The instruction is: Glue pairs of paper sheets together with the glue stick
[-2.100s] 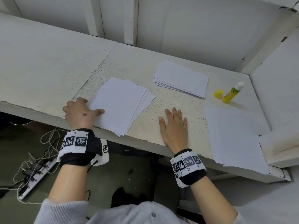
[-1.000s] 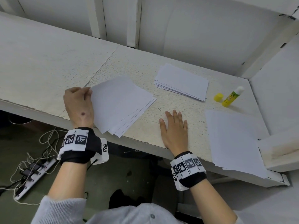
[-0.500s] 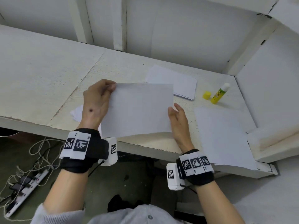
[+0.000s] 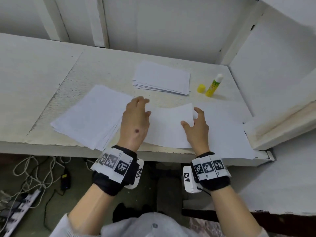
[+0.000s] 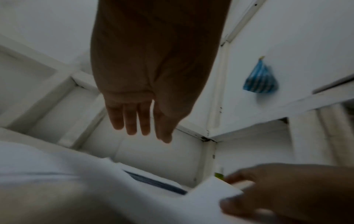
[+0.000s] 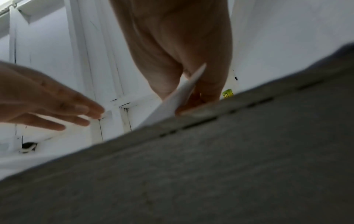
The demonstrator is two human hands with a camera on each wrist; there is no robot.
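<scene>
Your right hand [image 4: 196,127] pinches the right edge of a single white paper sheet [image 4: 168,127], seemingly to lay it flat for gluing, while your left hand [image 4: 135,120] hovers spread over its left edge, the uncapped yellow-green glue stick [image 4: 213,86] standing just beyond the sheet.

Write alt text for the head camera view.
A person's right hand pinches the edge of a single paper sheet lying on a white desk, while the open left hand hovers at its other edge. A loose paper pile lies left, a neater stack behind, beside an uncapped glue stick and its yellow cap.
</scene>
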